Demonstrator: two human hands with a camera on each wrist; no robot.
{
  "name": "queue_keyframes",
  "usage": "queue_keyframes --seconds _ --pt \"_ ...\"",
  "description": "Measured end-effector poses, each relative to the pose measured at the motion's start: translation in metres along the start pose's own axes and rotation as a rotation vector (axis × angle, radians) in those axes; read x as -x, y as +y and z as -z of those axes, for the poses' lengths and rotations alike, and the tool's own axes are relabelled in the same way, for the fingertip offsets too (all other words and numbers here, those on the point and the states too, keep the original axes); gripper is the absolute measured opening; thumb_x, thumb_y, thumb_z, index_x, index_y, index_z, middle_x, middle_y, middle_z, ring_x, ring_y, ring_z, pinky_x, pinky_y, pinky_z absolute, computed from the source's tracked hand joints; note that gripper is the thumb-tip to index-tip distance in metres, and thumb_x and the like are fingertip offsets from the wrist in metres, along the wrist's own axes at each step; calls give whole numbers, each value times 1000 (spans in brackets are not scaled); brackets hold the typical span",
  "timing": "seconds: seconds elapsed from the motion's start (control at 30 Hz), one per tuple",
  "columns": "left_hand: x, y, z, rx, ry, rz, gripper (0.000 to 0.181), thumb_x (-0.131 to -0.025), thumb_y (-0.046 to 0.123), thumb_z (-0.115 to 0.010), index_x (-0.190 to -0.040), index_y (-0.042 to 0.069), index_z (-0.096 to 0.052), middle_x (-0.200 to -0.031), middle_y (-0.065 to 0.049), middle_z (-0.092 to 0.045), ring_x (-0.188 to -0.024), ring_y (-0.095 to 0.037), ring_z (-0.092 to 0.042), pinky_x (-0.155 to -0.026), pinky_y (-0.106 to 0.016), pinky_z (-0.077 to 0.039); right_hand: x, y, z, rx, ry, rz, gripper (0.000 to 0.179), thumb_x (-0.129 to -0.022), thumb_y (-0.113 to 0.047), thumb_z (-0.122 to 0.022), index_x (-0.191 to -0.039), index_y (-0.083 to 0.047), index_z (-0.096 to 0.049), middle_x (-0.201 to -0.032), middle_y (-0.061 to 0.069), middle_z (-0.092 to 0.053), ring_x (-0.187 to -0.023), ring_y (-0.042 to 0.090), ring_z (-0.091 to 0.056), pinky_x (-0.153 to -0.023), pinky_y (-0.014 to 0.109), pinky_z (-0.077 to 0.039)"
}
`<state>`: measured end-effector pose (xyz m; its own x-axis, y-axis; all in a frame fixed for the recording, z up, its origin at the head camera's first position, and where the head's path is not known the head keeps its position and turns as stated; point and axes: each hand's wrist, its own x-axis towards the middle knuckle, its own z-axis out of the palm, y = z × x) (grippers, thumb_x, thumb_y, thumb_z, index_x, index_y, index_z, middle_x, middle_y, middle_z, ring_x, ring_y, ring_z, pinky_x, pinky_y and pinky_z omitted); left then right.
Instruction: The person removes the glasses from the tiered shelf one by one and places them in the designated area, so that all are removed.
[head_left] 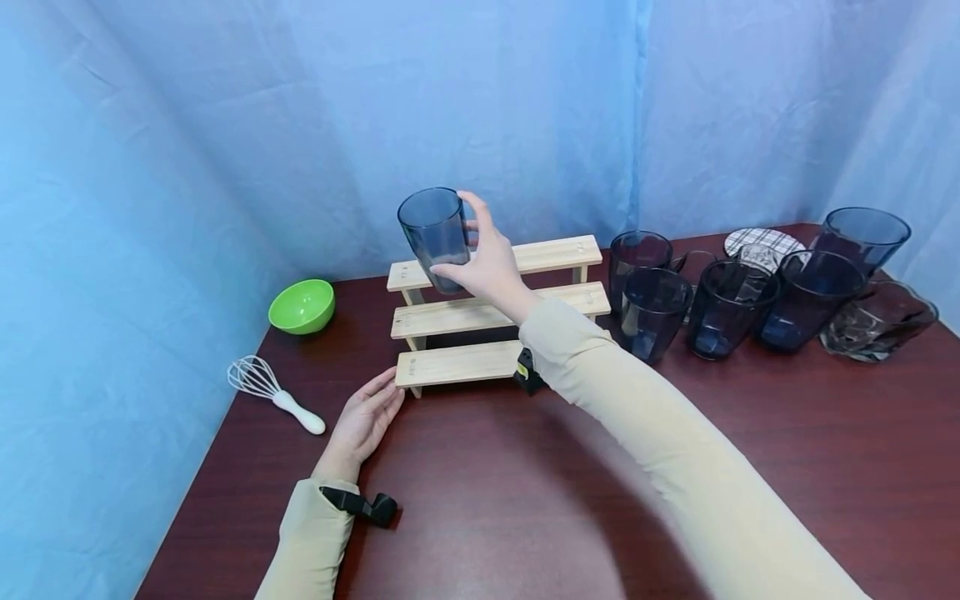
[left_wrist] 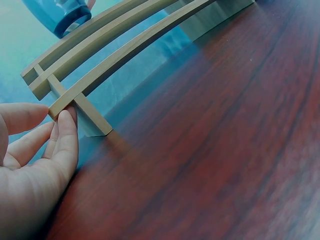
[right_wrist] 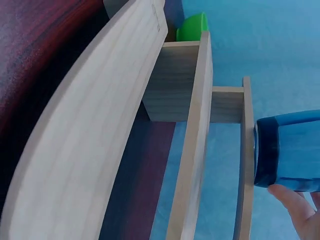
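Note:
My right hand [head_left: 491, 260] grips a dark blue-tinted drinking glass [head_left: 431, 237], thumb low on one side and fingers round the other. The glass is upright, slightly tilted, at the left part of a three-step wooden display rack [head_left: 457, 364]. In the right wrist view the glass base [right_wrist: 266, 151] is right at the top step. At the rack's left front corner, my left hand [head_left: 366, 419] pinches the end of the lowest step; the left wrist view shows the fingertips [left_wrist: 65, 120] at its underside.
Several dark tinted glasses [head_left: 652, 312] and mugs stand at the right, with a checked round coaster [head_left: 763, 242] behind them. A green bowl [head_left: 302, 307] and a white whisk [head_left: 277, 393] lie to the left on the dark red table [head_left: 465, 500]. Blue curtains [head_left: 360, 125] enclose the back and sides.

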<state>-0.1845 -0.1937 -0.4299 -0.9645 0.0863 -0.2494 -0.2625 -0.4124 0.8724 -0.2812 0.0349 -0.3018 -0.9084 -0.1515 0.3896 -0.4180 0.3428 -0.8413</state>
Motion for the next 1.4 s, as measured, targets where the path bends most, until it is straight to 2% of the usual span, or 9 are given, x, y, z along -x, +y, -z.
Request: queue_keyframes --seconds 0.2,0.4,0.67,0.87,1.0,1.13,1.23,1.4 --pt "1 -1 -1 -10 -8 -26 50 -98 -7 -35 -146 -9 -21 -108 2 -56 -94 -3 -59 -86 -14 -48 11 1 7 -27 15 35 98 -73 -19 -83 -148 -27 -20 -135 16 -47 -116 31 -54 -93 49 -48" --pt "2 0 -2 7 8 -1 50 -98 -7 -35 -147 -6 -22 -114 -1 -54 -95 -4 -59 -88 -15 -48 23 3 17 -56 42 43 98 -72 -17 -83 -147 -29 -20 -133 15 -48 -117 29 -55 -96 50 -45" --pt "2 0 -1 21 9 9 51 -98 -7 -34 -147 -5 -21 -111 0 -55 -94 -5 -59 -88 -15 -48 45 4 39 -69 43 86 98 -72 -12 -83 -146 -30 -21 -129 14 -50 -117 29 -55 -83 48 -54" --pt "2 1 -1 21 12 10 51 -98 -6 -34 -147 -5 -22 -111 0 -55 -93 -4 -59 -87 -15 -48 67 5 56 -147 29 122 98 -71 -2 -81 -145 -26 -21 -127 13 -52 -116 26 -56 -79 44 -57" --pt "2 1 -1 20 6 8 51 -98 -7 -34 -147 -6 -21 -107 3 -57 -93 -4 -59 -87 -15 -48 80 6 69 -198 18 133 99 -69 6 -80 -145 -21 -21 -128 14 -52 -110 27 -59 -76 38 -58" --pt "3 1 0 16 11 13 51 -98 -6 -35 -147 -6 -22 -109 2 -57 -94 -4 -59 -88 -15 -48 95 8 83 -169 -2 135 102 -68 9 -79 -146 -20 -20 -129 14 -51 -113 29 -57 -72 27 -58" --pt "3 2 0 8 14 15 50 -98 -6 -36 -147 -5 -23 -114 0 -54 -95 -4 -59 -89 -16 -48 105 11 94 -164 -26 159 105 -67 13 -77 -147 -19 -18 -130 18 -51 -117 28 -55 -71 24 -57" --pt "3 2 0 8 16 7 50 -99 -6 -35 -147 -5 -22 -112 1 -56 -96 -4 -59 -89 -15 -48 119 18 114 -177 -60 217 108 -64 22 -74 -148 -13 -17 -126 22 -52 -109 12 -59 -71 22 -57"
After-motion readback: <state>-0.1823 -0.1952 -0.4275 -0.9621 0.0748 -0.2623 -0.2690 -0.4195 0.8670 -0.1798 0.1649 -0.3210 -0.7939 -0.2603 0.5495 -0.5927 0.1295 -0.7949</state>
